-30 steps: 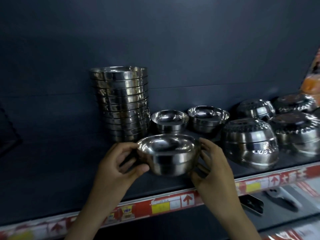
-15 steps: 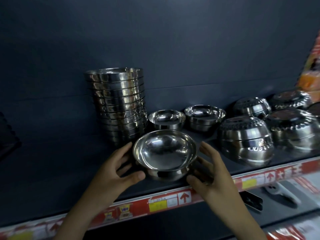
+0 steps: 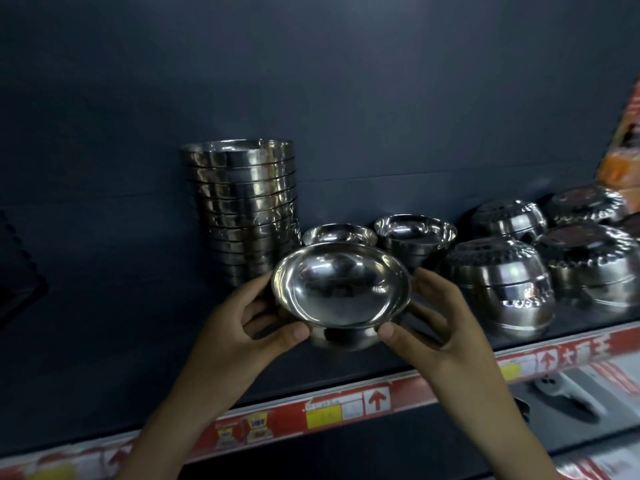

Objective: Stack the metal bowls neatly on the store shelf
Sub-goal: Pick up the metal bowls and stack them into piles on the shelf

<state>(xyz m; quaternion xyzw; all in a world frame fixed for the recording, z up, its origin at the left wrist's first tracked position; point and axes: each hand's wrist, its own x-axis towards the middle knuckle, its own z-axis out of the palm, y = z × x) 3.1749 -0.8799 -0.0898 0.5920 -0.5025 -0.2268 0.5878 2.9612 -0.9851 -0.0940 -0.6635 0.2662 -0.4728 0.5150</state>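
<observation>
The bowl (image 3: 341, 292) is held between both hands, just right of the tall stack (image 3: 242, 209) and in front of its lower half, over the front part of the shelf (image 3: 104, 341). The left hand (image 3: 242, 327) and the right hand (image 3: 440, 327) each grip one side of it. Their fingers (image 3: 254, 287) are curled round the back of the rim, and both thumbs press in under the near edge.

The bowl is round, so no long axis matters. What counts is its tilt: the mouth is tipped towards the person rather than facing straight up. The top of the stack is up and to the left of the bowl, well above it, and the left hand is the nearer one. If the bowl belongs on that stack, it would probably have to be levelled and raised before it could nest.

The held bowl covers most of a small bowl (image 3: 339, 234) standing right of the stack. Another small bowl (image 3: 415, 233), further right, may be several nested together. I cannot tell whether the held bowl's base touches the shelf. The left hand hides part of the stack's foot. Further right of the stack, upturned patterned bowls (image 3: 498, 285) run out of the picture.
</observation>
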